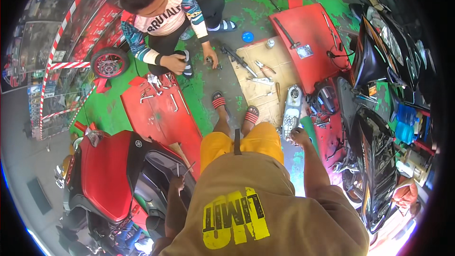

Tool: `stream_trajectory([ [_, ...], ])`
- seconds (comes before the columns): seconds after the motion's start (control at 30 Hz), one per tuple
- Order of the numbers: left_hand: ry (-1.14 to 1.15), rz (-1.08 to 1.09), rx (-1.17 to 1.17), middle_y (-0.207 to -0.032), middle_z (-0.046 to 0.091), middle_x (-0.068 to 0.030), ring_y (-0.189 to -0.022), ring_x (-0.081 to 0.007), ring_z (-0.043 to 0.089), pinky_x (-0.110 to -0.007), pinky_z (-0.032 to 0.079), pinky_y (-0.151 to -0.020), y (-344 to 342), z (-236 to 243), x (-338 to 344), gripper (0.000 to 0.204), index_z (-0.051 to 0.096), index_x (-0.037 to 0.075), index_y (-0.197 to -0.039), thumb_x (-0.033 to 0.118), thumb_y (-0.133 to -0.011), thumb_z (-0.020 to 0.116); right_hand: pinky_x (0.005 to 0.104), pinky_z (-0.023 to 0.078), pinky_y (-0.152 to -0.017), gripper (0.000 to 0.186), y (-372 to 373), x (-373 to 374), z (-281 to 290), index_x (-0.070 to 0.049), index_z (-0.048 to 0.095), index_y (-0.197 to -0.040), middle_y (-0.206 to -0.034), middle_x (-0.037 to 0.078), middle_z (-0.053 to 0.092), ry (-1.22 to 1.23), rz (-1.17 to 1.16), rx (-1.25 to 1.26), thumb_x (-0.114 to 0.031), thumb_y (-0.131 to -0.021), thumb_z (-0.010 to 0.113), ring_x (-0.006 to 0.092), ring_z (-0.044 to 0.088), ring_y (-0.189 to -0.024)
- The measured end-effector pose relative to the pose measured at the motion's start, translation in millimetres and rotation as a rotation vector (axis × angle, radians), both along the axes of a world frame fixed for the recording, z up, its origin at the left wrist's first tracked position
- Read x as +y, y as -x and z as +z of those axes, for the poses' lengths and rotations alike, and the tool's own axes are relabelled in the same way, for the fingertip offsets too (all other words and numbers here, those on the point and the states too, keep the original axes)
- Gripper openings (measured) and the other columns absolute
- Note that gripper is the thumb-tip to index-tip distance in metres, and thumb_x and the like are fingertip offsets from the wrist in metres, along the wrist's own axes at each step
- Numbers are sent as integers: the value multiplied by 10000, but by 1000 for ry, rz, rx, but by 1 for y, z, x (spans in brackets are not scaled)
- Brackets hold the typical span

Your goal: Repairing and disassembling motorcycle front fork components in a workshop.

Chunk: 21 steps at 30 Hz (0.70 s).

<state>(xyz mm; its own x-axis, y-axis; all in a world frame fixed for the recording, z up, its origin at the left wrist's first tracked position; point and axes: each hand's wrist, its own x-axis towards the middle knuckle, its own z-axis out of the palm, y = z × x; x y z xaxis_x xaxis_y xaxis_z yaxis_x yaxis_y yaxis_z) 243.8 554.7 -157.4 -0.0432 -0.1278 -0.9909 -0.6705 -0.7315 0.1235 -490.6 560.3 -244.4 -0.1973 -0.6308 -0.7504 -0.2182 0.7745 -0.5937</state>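
Note:
At the right side of my body, my right hand (298, 136) is closed around the lower end of a long grey metal engine cover (292, 113). The cover has a round vented part at its far end. Low on the left, my left hand (177, 183) grips a thin metal T-handle wrench (178, 170), its crossbar angled upward beside the red scooter (105, 173). Just beyond the cover lies a flattened cardboard sheet (251, 87) with pliers (265, 68), a wooden-handled tool (278, 96) and a long black shock-like part (241, 61) on or beside it.
Opposite me a person (166, 23) crouches, one hand near a small part on the floor. Red stands (161, 114) carry spanners; another red panel (308, 61) holds a hammer (287, 33). A dark motorbike (374, 156) stands right, a wheel (109, 63) far left.

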Motion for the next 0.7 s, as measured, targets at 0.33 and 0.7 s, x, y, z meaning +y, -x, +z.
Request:
stream_trajectory([
  [0.33,166,402,-282,-585,578,-103,-532,-226,589,-373,429,-490,22,31,-18,351,622,25,-767,346,-875,529,291,482,-507,212,-24,-71,86,4,600,-950,-766,85,638,-180,-116,-38,-155,-813,623,161,591,-598],
  [0.7,294,345,-381,-578,555,-63,-528,-170,549,-346,399,-472,48,36,-34,338,613,28,-734,322,-882,537,300,475,-444,334,-10,-48,50,15,608,-1034,-761,77,648,-109,4,-8,-250,-830,618,160,593,-550],
])
